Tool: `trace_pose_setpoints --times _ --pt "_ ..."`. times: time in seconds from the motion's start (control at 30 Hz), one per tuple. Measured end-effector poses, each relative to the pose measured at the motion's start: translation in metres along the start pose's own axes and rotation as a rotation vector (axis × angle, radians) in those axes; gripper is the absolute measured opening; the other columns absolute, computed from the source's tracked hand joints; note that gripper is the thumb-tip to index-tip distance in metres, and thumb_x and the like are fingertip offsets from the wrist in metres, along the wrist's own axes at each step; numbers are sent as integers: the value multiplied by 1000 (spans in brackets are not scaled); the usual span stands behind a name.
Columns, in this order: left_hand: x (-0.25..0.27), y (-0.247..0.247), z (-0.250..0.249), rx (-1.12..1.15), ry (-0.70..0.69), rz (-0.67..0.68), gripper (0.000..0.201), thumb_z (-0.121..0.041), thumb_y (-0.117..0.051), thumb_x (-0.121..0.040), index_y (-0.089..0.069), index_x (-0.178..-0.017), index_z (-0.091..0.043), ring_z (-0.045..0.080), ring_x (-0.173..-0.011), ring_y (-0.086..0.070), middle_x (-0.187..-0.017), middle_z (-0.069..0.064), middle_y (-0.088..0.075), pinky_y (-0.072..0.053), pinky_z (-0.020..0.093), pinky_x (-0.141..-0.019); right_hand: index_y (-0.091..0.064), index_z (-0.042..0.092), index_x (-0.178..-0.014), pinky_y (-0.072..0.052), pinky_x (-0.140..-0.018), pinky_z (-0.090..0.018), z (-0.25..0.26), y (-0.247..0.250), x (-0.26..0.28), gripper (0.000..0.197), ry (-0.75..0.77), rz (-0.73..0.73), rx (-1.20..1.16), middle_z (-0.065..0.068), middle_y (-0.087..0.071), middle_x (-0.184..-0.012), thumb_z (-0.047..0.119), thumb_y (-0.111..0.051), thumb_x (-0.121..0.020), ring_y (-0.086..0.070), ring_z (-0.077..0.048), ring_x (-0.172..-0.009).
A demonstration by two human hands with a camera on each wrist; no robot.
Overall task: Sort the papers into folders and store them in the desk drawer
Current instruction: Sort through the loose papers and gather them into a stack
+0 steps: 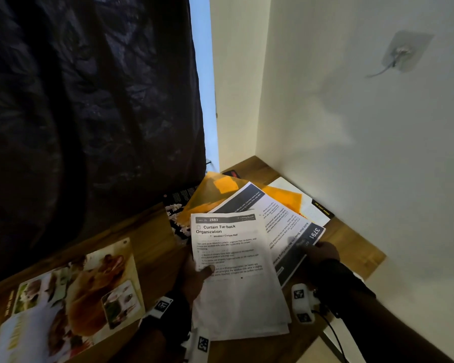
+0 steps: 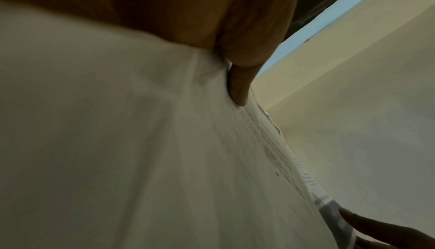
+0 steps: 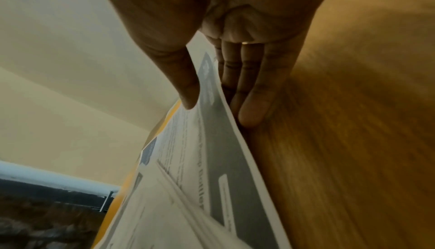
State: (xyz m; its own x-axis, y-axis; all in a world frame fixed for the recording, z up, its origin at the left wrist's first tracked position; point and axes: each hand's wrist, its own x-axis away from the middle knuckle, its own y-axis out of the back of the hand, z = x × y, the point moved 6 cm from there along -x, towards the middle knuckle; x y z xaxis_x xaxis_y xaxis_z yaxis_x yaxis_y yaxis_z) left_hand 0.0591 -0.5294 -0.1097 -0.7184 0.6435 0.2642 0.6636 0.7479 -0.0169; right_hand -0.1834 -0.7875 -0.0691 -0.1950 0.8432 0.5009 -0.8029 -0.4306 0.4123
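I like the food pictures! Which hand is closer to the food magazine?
Left. The left hand holds the Curtain Tie-back sheet just beside the food magazine. The right hand pinches sheet 3791, farther off, beyond the papers.

Both arms wear dark bands at the wrist. The left wrist band (image 1: 168, 307) and the right wrist band (image 1: 303, 302) carry white blocks with black square markers. A thin black cable (image 1: 334, 336), maybe two, hangs from the right one.
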Motion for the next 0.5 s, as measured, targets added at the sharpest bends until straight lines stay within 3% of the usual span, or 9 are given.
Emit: trace_pose_setpoints --times 0.13,0.3,0.37,0.43,0.47,0.5 --pt "-5 3 -4 -18 15 -12 49 10 -63 -86 -50 -131 -4 35 -110 -65 -119 15 -66 -57 51 -88 -68 7 -85 -58 -80 -48 -4 -15 -5 16 3 84 -16 -15 -72 -88 10 -79 -74 -69 -34 -83" --pt "-9 14 -7 -12 -1 -58 52 10 -62 -87 -47 -134 -5 33 -112 -64 -122 15 -64 -56 49 -89 -67 -3 -105 -52 -87 -49 9 20 -24 32 150 -196 -70 -25 -69 -105 23 -67 -86 -65 -38 -93" --pt "-9 18 -6 -10 -8 -70 53 11 -62 -87 -47 -134 -7 31 -112 -63 -121 12 -65 -57 46 -88 -66 -3 -104 -54 -78 -37 12 24 -15 34 133 -163 -209 -20 -68 -102 28 -65 -89 -64 -34 -88" --pt "-11 20 -5 -7 -20 -86 53 11 -62 -87 -47 -132 -12 28 -110 -63 -118 8 -65 -58 43 -86 -64 3 -98 -54 -55 -24 7 14 -3 23 108 -44 -271 -15 -67 -91 21 -71 -85 -63 -28 -76" --pt "-11 20 -6 -5 -26 -91 53 11 -62 -87 -48 -131 -14 28 -110 -63 -117 7 -65 -57 43 -86 -64 5 -95 -55 -52 -24 3 5 6 21 91 26 -267 -14 -67 -88 16 -75 -81 -63 -27 -74" --pt "-11 20 -6 -7 -33 -89 53 11 -62 -87 -48 -130 -16 29 -111 -63 -117 6 -65 -57 43 -86 -65 10 -93 -59 -58 -31 -3 -2 9 22 75 72 -253 -12 -69 -88 14 -78 -77 -65 -29 -77"
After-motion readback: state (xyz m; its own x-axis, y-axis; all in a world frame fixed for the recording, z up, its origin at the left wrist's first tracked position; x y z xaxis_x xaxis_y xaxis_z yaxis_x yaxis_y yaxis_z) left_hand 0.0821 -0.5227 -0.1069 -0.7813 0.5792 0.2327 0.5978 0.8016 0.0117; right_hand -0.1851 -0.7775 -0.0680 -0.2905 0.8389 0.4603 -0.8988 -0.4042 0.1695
